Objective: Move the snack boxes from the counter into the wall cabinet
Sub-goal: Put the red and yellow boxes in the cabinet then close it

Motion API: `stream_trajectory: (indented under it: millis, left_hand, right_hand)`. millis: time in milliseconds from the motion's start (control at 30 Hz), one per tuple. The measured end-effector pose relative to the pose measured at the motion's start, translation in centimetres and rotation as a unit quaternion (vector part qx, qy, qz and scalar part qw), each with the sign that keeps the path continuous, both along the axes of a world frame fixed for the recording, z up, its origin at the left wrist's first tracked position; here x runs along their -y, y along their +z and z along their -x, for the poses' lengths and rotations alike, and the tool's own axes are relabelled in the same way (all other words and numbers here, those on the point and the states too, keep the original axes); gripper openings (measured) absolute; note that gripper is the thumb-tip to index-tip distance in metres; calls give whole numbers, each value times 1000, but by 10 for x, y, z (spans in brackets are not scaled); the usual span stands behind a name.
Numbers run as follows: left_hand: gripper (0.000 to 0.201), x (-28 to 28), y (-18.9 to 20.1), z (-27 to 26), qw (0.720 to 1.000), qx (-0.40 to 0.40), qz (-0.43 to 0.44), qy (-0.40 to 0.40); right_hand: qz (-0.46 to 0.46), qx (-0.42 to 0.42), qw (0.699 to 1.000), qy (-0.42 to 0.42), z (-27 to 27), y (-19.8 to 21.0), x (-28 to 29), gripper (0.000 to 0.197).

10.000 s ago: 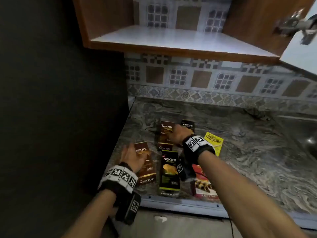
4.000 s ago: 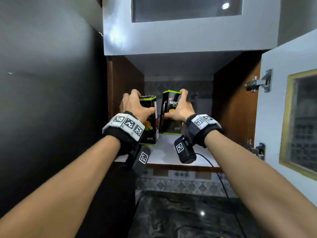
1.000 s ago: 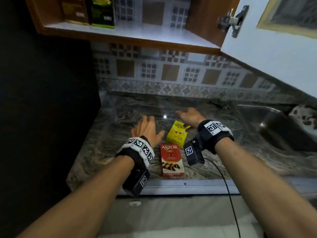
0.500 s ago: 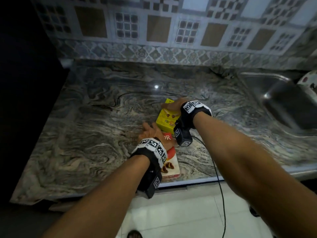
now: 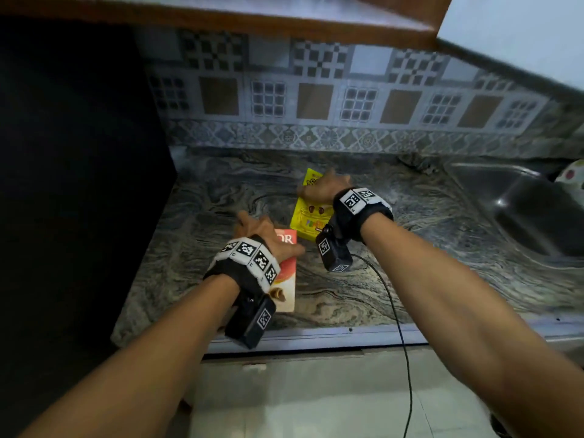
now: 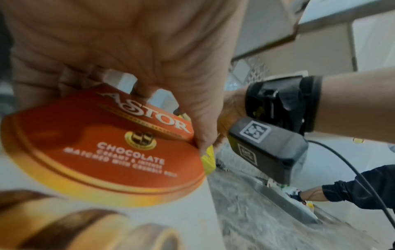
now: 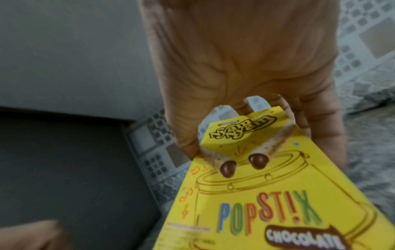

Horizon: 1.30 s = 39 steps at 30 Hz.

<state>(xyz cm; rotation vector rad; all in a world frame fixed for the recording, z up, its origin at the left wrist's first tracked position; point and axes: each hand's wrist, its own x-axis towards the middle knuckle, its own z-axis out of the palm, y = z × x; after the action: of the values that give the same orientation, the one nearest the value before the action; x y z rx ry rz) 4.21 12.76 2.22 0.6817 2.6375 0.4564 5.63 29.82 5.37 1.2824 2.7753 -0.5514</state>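
A red Astor box (image 5: 286,273) lies near the marble counter's front edge. My left hand (image 5: 265,237) grips its far end; in the left wrist view the fingers curl over the box top (image 6: 119,135) and the thumb presses its right side. A yellow Popstix box (image 5: 308,219) sits just behind it. My right hand (image 5: 322,189) holds its upper end, thumb and fingers pinching the two sides of the Popstix box (image 7: 267,194). The underside of the wall cabinet shelf (image 5: 252,20) runs along the top of the head view.
The open cabinet door (image 5: 518,36) hangs at the upper right. A steel sink (image 5: 518,210) lies to the right on the counter (image 5: 442,279). A dark panel (image 5: 79,184) walls off the left. Another person's sleeved arm (image 6: 352,191) shows far right in the left wrist view.
Both hands came down from the cabinet to the counter and closed round the last two boxes, left on the red one, right on the yellow one. The head has tilted up slightly.
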Motion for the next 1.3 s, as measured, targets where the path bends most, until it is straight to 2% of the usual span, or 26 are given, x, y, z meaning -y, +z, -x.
stream_trajectory:
  millis: [100, 200, 300, 400, 566, 700, 900, 1033, 1200, 1300]
  left_hand:
    - [101, 40, 49, -5, 998, -46, -27, 19]
    - [99, 83, 108, -16, 993, -98, -61, 27]
    - [96, 121, 166, -22, 982, -158, -98, 29]
    - [90, 151, 222, -28, 962, -228, -144, 39]
    - [82, 170, 301, -27, 928, -305, -212, 43]
    - [90, 155, 348, -9, 905, -327, -264, 55]
    - [93, 99, 387, 27, 881, -349, -315, 52]
    - [89, 54, 394, 54, 874, -364, -320, 35]
    - [82, 2, 381, 87, 877, -404, -257, 35]
    - [79, -21, 366, 104, 866, -457, -197, 41]
  right_hand:
    - [20, -51, 998, -17, -10, 40, 36, 101]
    - [19, -134, 991, 8, -26, 92, 76, 101]
    - [34, -212, 976, 20, -46, 142, 109, 103]
    - [10, -276, 960, 44, -62, 185, 132, 97]
    - [-27, -353, 933, 65, -67, 261, 149, 103]
    - [-62, -388, 917, 62, -45, 317, 137, 110]
    - [-93, -408, 907, 38, 6, 378, 93, 107]
    - [-103, -379, 919, 30, 42, 401, 55, 98]
    - [-106, -357, 928, 16, 86, 407, 15, 98]
    - [-113, -338, 934, 12, 110, 398, -3, 101]
